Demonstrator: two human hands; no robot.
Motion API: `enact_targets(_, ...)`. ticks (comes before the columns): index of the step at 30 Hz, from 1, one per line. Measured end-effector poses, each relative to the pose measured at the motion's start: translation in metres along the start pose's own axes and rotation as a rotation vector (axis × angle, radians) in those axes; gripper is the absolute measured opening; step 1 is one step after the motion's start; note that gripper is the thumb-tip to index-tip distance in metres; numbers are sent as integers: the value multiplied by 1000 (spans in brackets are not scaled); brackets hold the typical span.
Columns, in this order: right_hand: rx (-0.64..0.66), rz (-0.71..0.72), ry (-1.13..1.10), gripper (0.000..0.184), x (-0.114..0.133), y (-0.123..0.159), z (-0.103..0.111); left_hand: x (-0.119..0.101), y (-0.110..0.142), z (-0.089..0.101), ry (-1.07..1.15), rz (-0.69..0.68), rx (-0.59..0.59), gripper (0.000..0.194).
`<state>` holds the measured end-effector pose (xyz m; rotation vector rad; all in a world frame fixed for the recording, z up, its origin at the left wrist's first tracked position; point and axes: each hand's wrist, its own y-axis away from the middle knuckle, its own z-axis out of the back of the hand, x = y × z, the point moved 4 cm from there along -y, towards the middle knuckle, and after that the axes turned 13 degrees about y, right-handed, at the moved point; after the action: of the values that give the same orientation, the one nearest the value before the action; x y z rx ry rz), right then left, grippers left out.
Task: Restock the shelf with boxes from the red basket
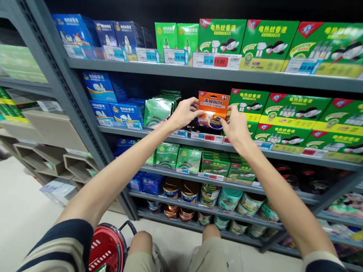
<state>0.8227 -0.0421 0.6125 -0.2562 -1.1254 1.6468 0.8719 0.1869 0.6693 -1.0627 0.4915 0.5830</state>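
An orange packet with a hang hole and dark lower half (212,106) is upright at the front of the middle shelf. My left hand (188,112) pinches its left edge, thumb across the front. On the right edge my right hand (236,123) grips it the same way, its fingers partly hidden. Left of my left hand stands a row of green mosquito-coil packets (157,112). Green boxes of mosquito liquid (294,109) are stacked to the right of my right hand. Price tags (207,136) run along the shelf edge just below the packet.
A red shopping basket (113,230) with a packet inside stands on the floor by my left knee. Blue boxes (98,85) fill the shelf's left end. Tins (229,197) line the lower shelves. A grey upright post (59,58) divides the shelving.
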Motion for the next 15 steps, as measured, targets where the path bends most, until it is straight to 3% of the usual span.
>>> enact_targets(5,-32,46,14,42,-5,-2,-6,2,3,-2,11,3,34,24)
enact_targets(11,25,32,58,83,7,5,-2,12,5,-5,-175,-18,32,27)
enact_targets(13,34,48,101,78,13,8,1,15,4,-7,-272,-37,34,33)
enact_targets(15,53,65,175,63,18,9,4,17,3,-8,-358,-44,54,37)
